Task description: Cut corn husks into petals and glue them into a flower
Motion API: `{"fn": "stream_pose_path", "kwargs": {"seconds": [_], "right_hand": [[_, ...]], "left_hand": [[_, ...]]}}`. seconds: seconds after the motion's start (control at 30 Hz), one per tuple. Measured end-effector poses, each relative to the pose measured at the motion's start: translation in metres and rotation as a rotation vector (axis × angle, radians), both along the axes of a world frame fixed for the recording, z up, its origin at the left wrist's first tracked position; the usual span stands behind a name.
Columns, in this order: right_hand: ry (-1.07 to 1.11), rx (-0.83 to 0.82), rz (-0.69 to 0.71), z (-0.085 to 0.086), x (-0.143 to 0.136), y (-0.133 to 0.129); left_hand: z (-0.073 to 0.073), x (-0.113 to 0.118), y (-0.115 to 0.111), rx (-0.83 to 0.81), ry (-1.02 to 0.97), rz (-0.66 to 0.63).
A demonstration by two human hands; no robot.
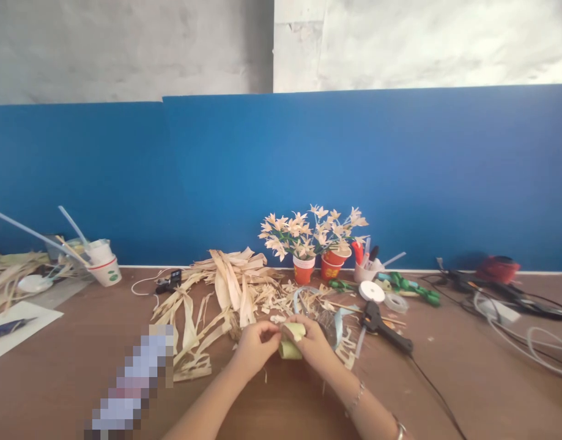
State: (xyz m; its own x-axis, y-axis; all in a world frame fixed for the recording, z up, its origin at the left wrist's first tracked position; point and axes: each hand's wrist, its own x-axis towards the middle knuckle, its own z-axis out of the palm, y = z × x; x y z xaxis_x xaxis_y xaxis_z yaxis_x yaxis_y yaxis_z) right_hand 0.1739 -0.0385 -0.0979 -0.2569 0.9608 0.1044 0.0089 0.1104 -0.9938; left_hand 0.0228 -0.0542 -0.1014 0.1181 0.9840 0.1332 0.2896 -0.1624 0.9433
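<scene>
A small pale yellow-green piece (290, 349), rolled or folded, is between my two hands above the front of the brown table. My left hand (257, 347) pinches at its left edge, thumb and forefinger together. Wrapped around its right side, my right hand (314, 343) holds the piece with bent fingers. Just beyond my hands lie dried husk strips (235, 284) and small scraps. Pale husk flowers (299, 229) with green stems stand in red paper cups (303, 272) farther back.
A black glue gun (386, 330) with its cord lies right of my hands, near a white spool (371, 292) and a clear tape roll (395, 302). White cup (107, 272) with sticks at left; scissors (8, 329) on paper. Cables (514, 339) lie far right, before a blue partition (216, 171).
</scene>
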Motion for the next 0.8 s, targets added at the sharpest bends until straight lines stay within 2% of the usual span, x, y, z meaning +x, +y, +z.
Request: {"fn": "stream_pose_path", "kwargs": {"seconds": [0.33, 0.53, 0.6, 0.67, 0.73, 0.8], "right_hand": [[-0.03, -0.033, 0.015, 0.0, 0.001, -0.001], [-0.22, 0.162, -0.053, 0.006, -0.002, -0.008], [-0.222, 0.191, -0.077, 0.008, 0.0, -0.006], [-0.16, 0.153, -0.122, 0.009, 0.008, 0.0], [-0.057, 0.058, -0.225, 0.01, 0.02, 0.009], [0.041, -0.052, -0.403, 0.011, 0.033, 0.018]], "left_hand": [[0.001, -0.001, 0.0, 0.004, -0.006, 0.02], [0.003, 0.006, -0.006, 0.134, 0.201, 0.144], [0.004, -0.001, -0.002, 0.203, 0.243, 0.225], [0.007, -0.019, 0.005, 0.221, 0.208, 0.367], [0.011, -0.045, 0.015, 0.141, 0.074, 0.572], [0.017, -0.071, 0.023, 0.07, -0.192, 0.78]]}}
